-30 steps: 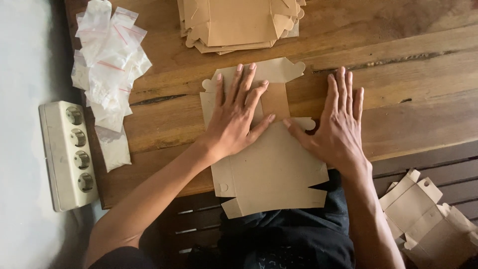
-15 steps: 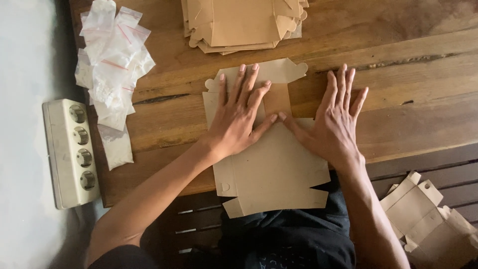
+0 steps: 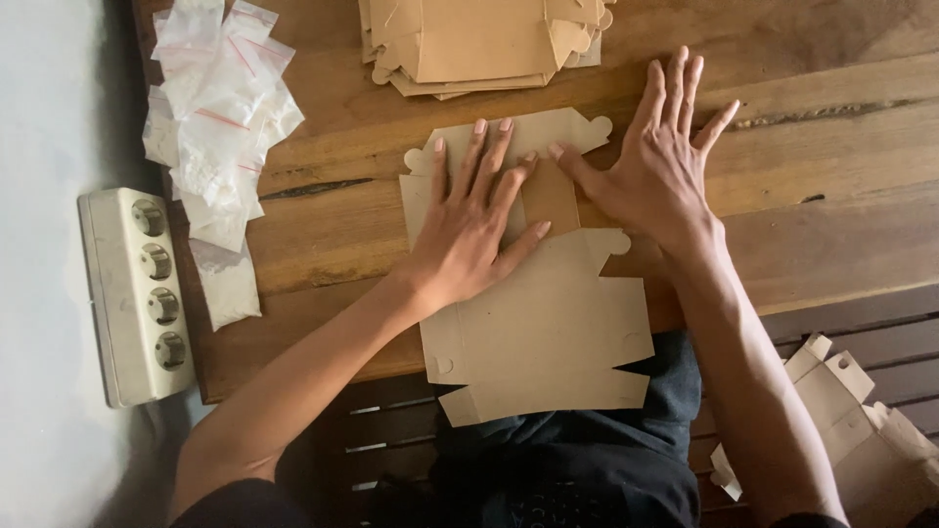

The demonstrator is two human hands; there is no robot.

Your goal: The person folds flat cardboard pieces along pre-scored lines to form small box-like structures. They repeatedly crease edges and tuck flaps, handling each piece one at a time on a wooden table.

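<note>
A flat brown cardboard box blank (image 3: 548, 323) is lying on the wooden table (image 3: 831, 225), its near part hanging past the table's near edge over the person's dark lap. The left hand (image 3: 469, 230) is pressing flat on the blank's far left part, fingers spread and holding nothing. The right hand (image 3: 657, 166) is resting with its fingers fanned wide on bare wood, its thumb touching the far flap of the blank; it too is gripping nothing.

Open wood is stretching to the right of the right hand, and a narrow strip of bare table is separating the blank's far edge from a stack of brown cardboard blanks (image 3: 479, 44) lying at the far edge of the view. At the far left, a heap of small clear zip bags (image 3: 215, 127) with red seal lines and white contents is crowding the table's left edge. Just beyond that edge, a white power strip (image 3: 137, 293) with four round sockets is lying on a pale surface. At the near right, folded cardboard boxes (image 3: 851, 430) are sitting on a slatted bench, below the table
</note>
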